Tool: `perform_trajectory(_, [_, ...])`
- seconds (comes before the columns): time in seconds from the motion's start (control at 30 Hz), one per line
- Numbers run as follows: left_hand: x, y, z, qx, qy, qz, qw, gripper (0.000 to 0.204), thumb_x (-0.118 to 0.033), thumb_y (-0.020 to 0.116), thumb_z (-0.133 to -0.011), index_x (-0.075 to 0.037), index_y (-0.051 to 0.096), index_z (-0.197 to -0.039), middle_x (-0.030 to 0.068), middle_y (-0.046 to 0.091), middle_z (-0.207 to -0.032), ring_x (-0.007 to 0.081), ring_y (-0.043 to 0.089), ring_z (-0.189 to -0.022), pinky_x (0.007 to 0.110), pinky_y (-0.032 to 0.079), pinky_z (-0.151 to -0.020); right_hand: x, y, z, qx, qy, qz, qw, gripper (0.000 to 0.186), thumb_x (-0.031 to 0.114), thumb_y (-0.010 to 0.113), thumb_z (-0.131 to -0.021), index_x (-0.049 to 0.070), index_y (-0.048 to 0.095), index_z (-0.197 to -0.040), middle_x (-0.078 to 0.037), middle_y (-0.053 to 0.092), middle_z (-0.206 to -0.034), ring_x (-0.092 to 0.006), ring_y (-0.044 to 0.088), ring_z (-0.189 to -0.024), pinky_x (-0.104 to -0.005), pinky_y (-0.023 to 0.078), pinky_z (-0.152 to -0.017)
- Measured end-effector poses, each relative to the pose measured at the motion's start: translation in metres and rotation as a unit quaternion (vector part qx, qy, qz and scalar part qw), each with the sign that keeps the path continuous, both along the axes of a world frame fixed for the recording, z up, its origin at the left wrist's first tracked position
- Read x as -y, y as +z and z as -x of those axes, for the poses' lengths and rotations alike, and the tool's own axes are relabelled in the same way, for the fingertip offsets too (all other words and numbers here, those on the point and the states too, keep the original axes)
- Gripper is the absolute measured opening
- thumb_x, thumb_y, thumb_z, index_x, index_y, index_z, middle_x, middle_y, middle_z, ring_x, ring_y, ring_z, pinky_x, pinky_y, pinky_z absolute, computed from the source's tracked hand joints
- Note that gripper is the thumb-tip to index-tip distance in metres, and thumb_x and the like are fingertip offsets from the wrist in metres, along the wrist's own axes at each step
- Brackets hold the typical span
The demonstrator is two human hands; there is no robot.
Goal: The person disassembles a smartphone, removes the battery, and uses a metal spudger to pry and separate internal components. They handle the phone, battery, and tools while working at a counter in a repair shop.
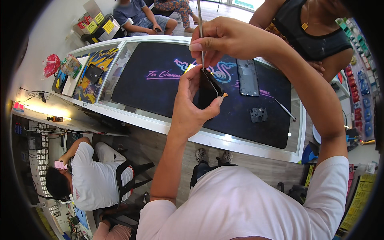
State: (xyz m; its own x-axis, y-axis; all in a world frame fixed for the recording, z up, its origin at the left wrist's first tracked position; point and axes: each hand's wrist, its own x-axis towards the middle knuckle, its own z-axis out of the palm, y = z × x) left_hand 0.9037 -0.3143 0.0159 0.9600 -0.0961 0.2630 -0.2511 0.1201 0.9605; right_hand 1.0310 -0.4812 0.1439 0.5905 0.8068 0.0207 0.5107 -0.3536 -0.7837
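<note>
My left hand [186, 110] grips an opened black phone [207, 95] by its edges, raised above the dark mat and tilted so that it shows edge-on. A small orange flex cable sticks out by the thumb. From above, my right hand [228, 39] pinches a thin metal tool [200, 20], held upright. Its tip meets the upper end of the phone; whether it goes into a gap there I cannot tell. A dark phone back cover [248, 78] lies to the right on the mat, with a small black inner phone piece [259, 115] nearer me.
The printed dark mat [138, 94] covers a white-framed glass counter. A slim screwdriver [285, 110] rests at its right. On the left lie another dark phone [94, 73] and wrapped sweets. A person in a dark top leans at the far right; others sit beyond the counter and at lower left.
</note>
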Motion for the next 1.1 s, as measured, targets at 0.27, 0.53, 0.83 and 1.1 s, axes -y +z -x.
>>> perform_trajectory(0.27, [-0.004, -0.009, -0.003, 0.006, -0.021, 0.033, 0.999, 0.090, -0.004, 0.081, -0.076, 0.002, 0.039, -0.156, 0.0202, 0.052, -0.149, 0.0288, 0.052, -0.143, 0.041, 0.033, -0.126, 0.002, -0.013, -0.008, -0.044, -0.008, -0.038, 0.998, 0.040, 0.040, 0.060, -0.111, 0.002, 0.070, -0.112, -0.008, 0.077, -0.095, -0.0171, 0.078, -0.086, -0.0304, 0.065, -0.080])
perform_trajectory(0.53, [-0.022, -0.024, 0.011, 0.063, -0.045, -0.008, 0.997, 0.091, -0.001, 0.081, -0.073, -0.002, 0.044, -0.155, 0.0097, 0.048, -0.143, 0.0255, 0.054, -0.139, 0.045, 0.040, -0.123, 0.006, -0.012, 0.043, 0.118, 0.028, -0.100, 0.988, 0.032, 0.032, 0.063, -0.108, 0.002, 0.074, -0.107, -0.010, 0.078, -0.087, -0.0197, 0.078, -0.081, -0.0338, 0.062, -0.074])
perform_trajectory(0.83, [-0.025, -0.019, 0.002, 0.058, -0.056, -0.014, 0.997, 0.093, 0.000, 0.074, -0.071, -0.004, 0.039, -0.158, 0.0139, 0.054, -0.145, 0.0281, 0.054, -0.142, 0.044, 0.038, -0.124, -0.004, -0.022, 0.005, -0.083, -0.002, -0.083, 0.993, 0.029, 0.033, 0.061, -0.110, 0.005, 0.069, -0.108, -0.005, 0.075, -0.093, -0.0148, 0.075, -0.081, -0.0299, 0.062, -0.077])
perform_trajectory(1.1, [-0.034, -0.022, 0.007, 0.083, -0.047, 0.003, 0.995, 0.088, 0.002, 0.084, -0.076, -0.004, 0.044, -0.154, 0.0097, 0.051, -0.145, 0.0255, 0.057, -0.137, 0.042, 0.045, -0.120, 0.000, -0.031, 0.067, 0.388, 0.116, -0.062, 0.912, 0.029, 0.005, 0.071, -0.085, 0.013, 0.073, -0.114, -0.007, 0.070, -0.101, -0.0298, 0.071, -0.097, -0.0404, 0.060, -0.079])
